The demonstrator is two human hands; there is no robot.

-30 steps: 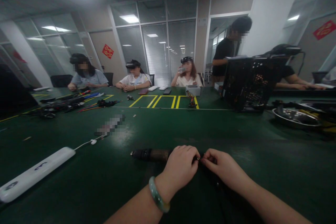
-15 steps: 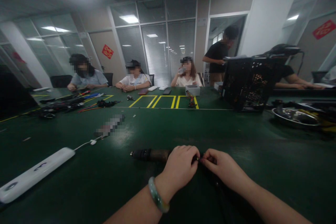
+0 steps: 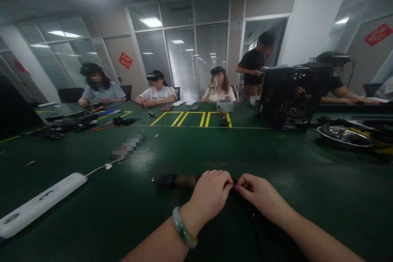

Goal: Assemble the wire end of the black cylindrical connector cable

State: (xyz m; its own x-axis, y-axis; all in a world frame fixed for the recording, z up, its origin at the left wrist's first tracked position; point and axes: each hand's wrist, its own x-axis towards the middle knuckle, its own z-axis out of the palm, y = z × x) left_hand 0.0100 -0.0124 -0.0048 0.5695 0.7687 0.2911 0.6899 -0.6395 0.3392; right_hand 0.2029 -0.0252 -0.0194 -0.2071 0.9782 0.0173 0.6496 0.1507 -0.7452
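Note:
My left hand (image 3: pixel 214 190), with a green bangle on its wrist, is closed in a pinch at the near middle of the green table (image 3: pixel 196 151). What its fingertips hold is hidden. My right hand (image 3: pixel 256 190) is pinched just to the right, its fingertips almost touching the left ones on something too small to make out. A dark cylindrical tool (image 3: pixel 176 181) with a metal tip lies left of my left hand, its right end hidden behind that hand. Something dark and long lies below my right hand.
A white power strip (image 3: pixel 46 204) and a cable lie at the left. Cables and wires (image 3: pixel 73 123) spread at the back left. A black computer case (image 3: pixel 285 98) and a metal bowl (image 3: pixel 345 137) stand at the right. Several people are around the far side.
The fingers of my left hand have closed further, and the small shiny bit seen between the hands is now hidden. The tool has hardly moved.

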